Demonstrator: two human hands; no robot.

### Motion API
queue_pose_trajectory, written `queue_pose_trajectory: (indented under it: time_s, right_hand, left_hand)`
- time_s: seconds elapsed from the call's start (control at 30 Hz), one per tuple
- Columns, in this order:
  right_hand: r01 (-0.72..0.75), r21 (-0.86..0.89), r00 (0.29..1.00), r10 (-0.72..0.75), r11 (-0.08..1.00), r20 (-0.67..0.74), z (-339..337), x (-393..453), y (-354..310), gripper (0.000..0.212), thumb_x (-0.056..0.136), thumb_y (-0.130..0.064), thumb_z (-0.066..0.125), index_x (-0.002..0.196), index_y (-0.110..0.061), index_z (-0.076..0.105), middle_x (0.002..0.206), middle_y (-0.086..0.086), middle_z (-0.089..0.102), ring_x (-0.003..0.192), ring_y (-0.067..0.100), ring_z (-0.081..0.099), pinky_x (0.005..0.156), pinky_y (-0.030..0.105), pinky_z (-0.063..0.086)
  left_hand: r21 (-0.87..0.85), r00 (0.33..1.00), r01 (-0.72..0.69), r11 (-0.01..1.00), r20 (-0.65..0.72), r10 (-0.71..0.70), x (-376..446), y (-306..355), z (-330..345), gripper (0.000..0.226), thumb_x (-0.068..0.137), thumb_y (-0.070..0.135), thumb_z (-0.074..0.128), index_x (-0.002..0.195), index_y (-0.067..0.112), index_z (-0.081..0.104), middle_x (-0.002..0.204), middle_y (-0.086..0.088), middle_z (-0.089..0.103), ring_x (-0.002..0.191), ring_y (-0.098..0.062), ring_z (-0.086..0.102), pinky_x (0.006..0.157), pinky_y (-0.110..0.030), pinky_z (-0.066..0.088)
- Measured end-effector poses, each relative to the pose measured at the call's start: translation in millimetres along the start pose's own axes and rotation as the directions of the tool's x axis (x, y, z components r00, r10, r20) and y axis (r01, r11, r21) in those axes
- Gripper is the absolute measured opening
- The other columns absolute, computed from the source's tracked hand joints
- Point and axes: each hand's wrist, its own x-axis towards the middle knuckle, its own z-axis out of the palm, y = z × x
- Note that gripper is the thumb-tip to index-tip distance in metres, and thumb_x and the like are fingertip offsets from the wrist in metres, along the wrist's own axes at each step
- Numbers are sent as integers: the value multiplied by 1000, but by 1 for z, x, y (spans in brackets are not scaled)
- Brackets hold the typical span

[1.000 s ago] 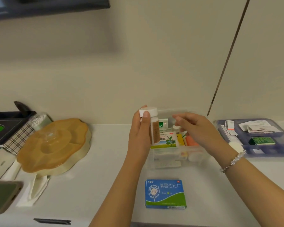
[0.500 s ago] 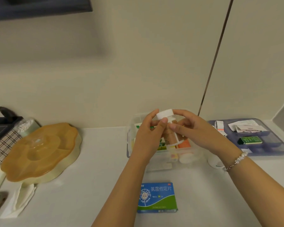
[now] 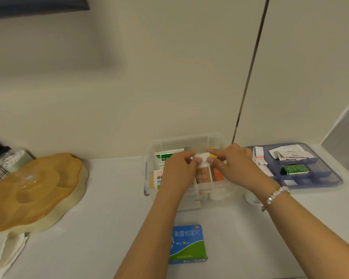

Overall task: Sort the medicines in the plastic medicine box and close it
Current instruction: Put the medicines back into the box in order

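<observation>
Lowered since a moment ago: brown bottle (image 3: 203, 174), then held up in front of the box, now down among the packets inside the clear plastic medicine box (image 3: 189, 140), upright, white cap (image 3: 200, 157) on top. Left hand (image 3: 177, 170) pinching cap's left side with thumb and fingertips; right hand (image 3: 235, 166) pinching cap's right side, index finger stretched along the top edge. Both hands grasping the bottle at the cap, over the box's middle.

Inside box: green-and-white carton (image 3: 167, 157) standing at back left, orange packet (image 3: 218, 174) just right of the bottle, yellow item (image 3: 214, 156) partly hidden behind right fingers. Small round white containers (image 3: 216, 195) seen through front wall, blurred.

Blue medicine carton (image 3: 187, 243) flat on white counter (image 3: 109, 198), in front of box, between the forearms, apart from the box.

Blue tray (image 3: 330, 180) to right of box, holding paper leaflets (image 3: 290, 153) and a green packet (image 3: 295, 169). Bead bracelet (image 3: 275, 196) on right wrist. White round object (image 3: 250, 198) on counter partly hidden behind right wrist. Amber-lidded dish (image 3: 32, 190) at far left; white tissue (image 3: 6, 252) in front of it.
</observation>
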Motion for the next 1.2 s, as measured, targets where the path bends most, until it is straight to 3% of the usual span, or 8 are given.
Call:
queue_pose_trajectory:
  time_s: [0.2, 0.3, 0.43, 0.6, 0.77, 0.87, 1.03, 1.2]
  right_hand:
    - [58, -30, 995, -55, 998, 86, 0, -4, 0, 39, 97, -29, 33, 133, -28, 45, 100, -3, 55, 119, 16, 31, 89, 29, 15]
    - [38, 29, 996, -40, 999, 83, -2, -5, 1, 36, 96, -26, 36, 130, -28, 50, 112, 0, 59, 122, 13, 32, 94, 28, 15]
    - [55, 117, 995, -63, 992, 74, -11, -10, 4, 33, 96, -22, 40, 124, -24, 56, 122, 2, 60, 124, 15, 39, 107, 36, 25]
    - [89, 182, 992, -70, 979, -110, -28, -29, 13, 29, 93, -20, 46, 116, -22, 64, 115, -2, 65, 114, 17, 49, 95, 30, 38]
    - [-43, 149, 978, 72, 988, -198, -45, -54, 43, 23, 89, -27, 54, 105, -22, 69, 105, 0, 68, 98, 19, 57, 80, 27, 40]
    - [-156, 132, 983, 167, 979, -75, -44, -68, 61, 26, 84, -34, 60, 107, -25, 67, 102, -2, 60, 84, 14, 56, 74, 25, 45]
    - [-213, 200, 976, 200, 956, 83, -37, -77, 78, 31, 81, -30, 66, 111, -28, 63, 97, -10, 58, 70, -10, 49, 54, 2, 35]
    - [-229, 229, 973, 228, 946, 31, -32, -74, 81, 25, 75, -26, 73, 96, -29, 60, 91, -9, 61, 75, 3, 57, 56, 8, 37]
  left_hand:
    - [123, 998, -46, 991, 58, 39, 2, -5, 1, 30, 93, 24, 49, 119, 20, 62, 118, -6, 65, 102, -22, 61, 89, -28, 45]
    - [179, 994, -48, 983, 110, 28, 3, -7, 2, 32, 94, 26, 46, 122, 22, 60, 126, -6, 59, 111, -22, 56, 95, -30, 43]
    - [175, 997, -62, 983, 60, 53, 1, -7, 2, 29, 94, 26, 46, 115, 20, 63, 118, -4, 62, 99, -17, 57, 88, -28, 43]
    - [133, 977, -189, 973, -70, 200, -11, 4, 10, 21, 92, 27, 49, 103, 23, 66, 97, 7, 57, 79, -5, 54, 72, -18, 41]
    - [87, 937, -326, 941, -100, 334, -27, 16, 30, 16, 90, 21, 54, 97, 20, 67, 90, 11, 56, 72, 6, 50, 66, -2, 36]
    - [67, 909, -388, 919, -135, 393, -38, 24, 46, 13, 86, 15, 58, 93, 15, 69, 88, 7, 60, 74, -2, 52, 73, -7, 37]
    - [79, 932, -361, 929, -18, 363, -43, 30, 64, 16, 86, 22, 60, 98, 18, 69, 99, 2, 67, 90, -15, 58, 88, -39, 46]
    - [194, 935, -344, 919, -15, 353, -42, 30, 69, 18, 87, 29, 58, 101, 22, 67, 105, 2, 63, 85, -15, 60, 85, -36, 48]
